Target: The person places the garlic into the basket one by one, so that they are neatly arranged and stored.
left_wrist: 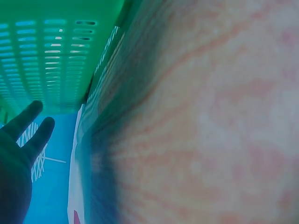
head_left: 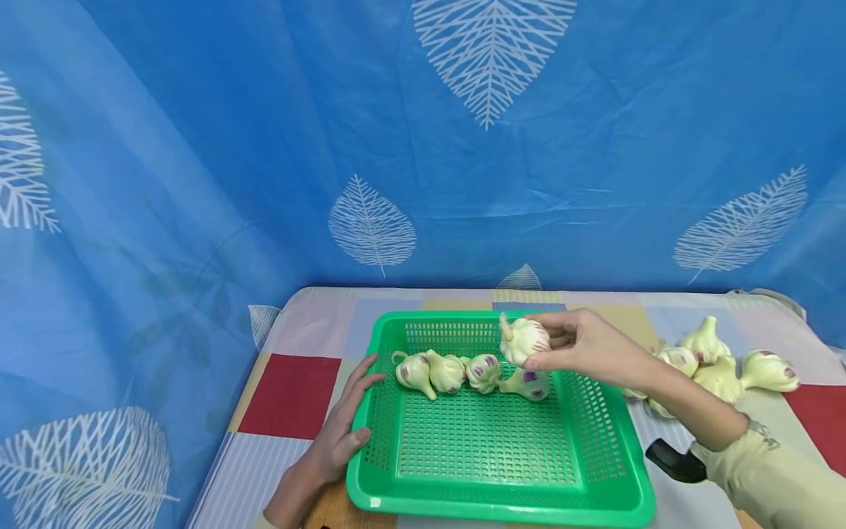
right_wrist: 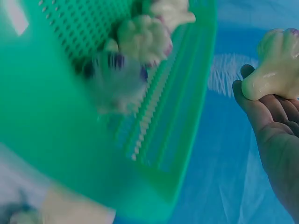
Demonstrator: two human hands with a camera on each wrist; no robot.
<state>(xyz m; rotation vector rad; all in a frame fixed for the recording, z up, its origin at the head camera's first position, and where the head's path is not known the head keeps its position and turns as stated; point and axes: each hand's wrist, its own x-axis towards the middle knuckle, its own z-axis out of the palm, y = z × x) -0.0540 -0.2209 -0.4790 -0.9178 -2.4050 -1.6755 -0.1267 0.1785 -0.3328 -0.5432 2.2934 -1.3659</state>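
Though partly hidden — garlic (head_left: 526,341), seemingly purple-streaked

Left grip (left_wrist: 15,165), two fingers (left_wrist: 40,134) straight, green slotted basket (left_wrist: 66,51), blue leaf-print cloth (left_wrist: 53,186) behind

Basket (head_left: 489,455): blazed bright green, floor to rim!
Held garlic bulb (head_left: 526,341): flashed creamy white, streaked pinkish purple!
Bulbs inside (head_left: 413,372): matched that cream, with deeper purple splashes!
Bulbs outside (head_left: 719,379): ran pale cream, dabbed purple here and there!
Curtain (head_left: 529,184): roared vivid blue, printed with white lacy leaves!
Tablecloth (head_left: 291,397): answered in patchwork, bold red, pale blue, yellow, grey-white stripes!
Sleeve (head_left: 773,474): played quiet beige.
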